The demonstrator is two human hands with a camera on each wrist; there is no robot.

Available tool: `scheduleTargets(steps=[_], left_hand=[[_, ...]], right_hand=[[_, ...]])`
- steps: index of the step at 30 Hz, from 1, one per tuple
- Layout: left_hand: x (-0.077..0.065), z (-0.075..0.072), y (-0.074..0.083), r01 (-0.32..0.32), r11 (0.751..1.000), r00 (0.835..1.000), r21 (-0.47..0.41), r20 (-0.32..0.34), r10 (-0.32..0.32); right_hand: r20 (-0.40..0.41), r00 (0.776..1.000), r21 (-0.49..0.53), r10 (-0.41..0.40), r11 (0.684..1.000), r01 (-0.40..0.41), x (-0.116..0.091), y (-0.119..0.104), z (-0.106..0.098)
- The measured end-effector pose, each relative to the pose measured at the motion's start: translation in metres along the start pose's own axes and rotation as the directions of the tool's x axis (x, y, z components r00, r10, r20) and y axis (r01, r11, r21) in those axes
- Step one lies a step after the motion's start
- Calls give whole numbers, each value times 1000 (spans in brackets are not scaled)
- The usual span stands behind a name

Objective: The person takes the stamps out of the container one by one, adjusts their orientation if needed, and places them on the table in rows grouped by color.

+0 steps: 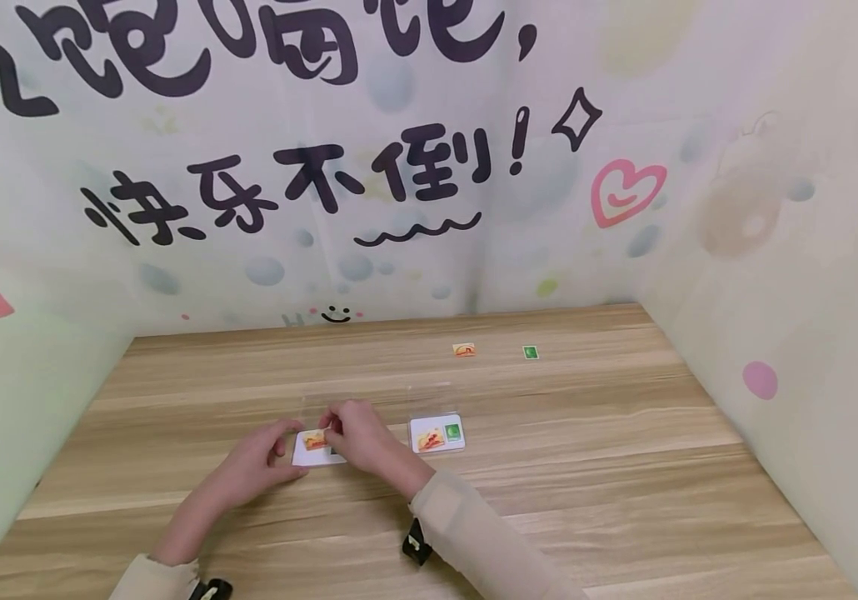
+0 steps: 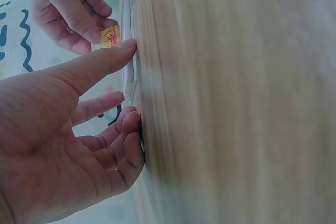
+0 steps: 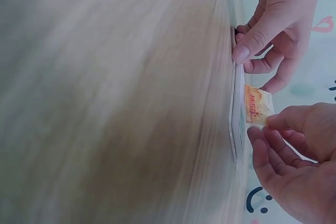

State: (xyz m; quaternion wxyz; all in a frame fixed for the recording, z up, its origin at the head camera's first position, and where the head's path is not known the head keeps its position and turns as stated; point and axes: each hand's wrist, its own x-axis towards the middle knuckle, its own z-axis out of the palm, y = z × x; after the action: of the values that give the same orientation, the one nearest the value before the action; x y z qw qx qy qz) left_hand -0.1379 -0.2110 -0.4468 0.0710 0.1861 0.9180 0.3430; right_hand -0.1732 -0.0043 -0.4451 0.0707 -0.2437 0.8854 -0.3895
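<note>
A thin case with a white card (image 1: pixel 316 458) lies on the table, its clear lid (image 1: pixel 324 402) folded back. My left hand (image 1: pixel 251 468) holds this case at its left end, thumb on the near edge and fingers towards the far edge. Above the card, my right hand (image 1: pixel 360 435) pinches an orange-yellow stamp (image 3: pixel 258 103) by one edge between thumb and fingertips. The stamp stands tilted up off the card in the right wrist view. A dark green patch on the card is mostly hidden by my right hand.
To the right lies a second case (image 1: pixel 436 423) bearing an orange stamp (image 1: pixel 431 439) and a green stamp (image 1: pixel 452 432). Farther back on the table are a loose orange stamp (image 1: pixel 464 350) and a green one (image 1: pixel 531 352). A printed cloth wall (image 1: pixel 414 275) closes off the back.
</note>
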Motion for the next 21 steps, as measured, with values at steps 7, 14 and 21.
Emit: scheduleTargets(steps=[7,14,21], left_hand=[[-1,0,1,-11,1000,1000,2,-6,11],[-1,0,1,-18,1000,1000,-15,-3,18],[-1,0,0,-14,1000,1000,-18,-2,14]], right_hand=[[9,1000,15,-8,1000,8,-1,0,-2],[9,1000,19,-7,1000,7,-1,-1,-1],[3,1000,34,7,999,-7,-1,1,0]])
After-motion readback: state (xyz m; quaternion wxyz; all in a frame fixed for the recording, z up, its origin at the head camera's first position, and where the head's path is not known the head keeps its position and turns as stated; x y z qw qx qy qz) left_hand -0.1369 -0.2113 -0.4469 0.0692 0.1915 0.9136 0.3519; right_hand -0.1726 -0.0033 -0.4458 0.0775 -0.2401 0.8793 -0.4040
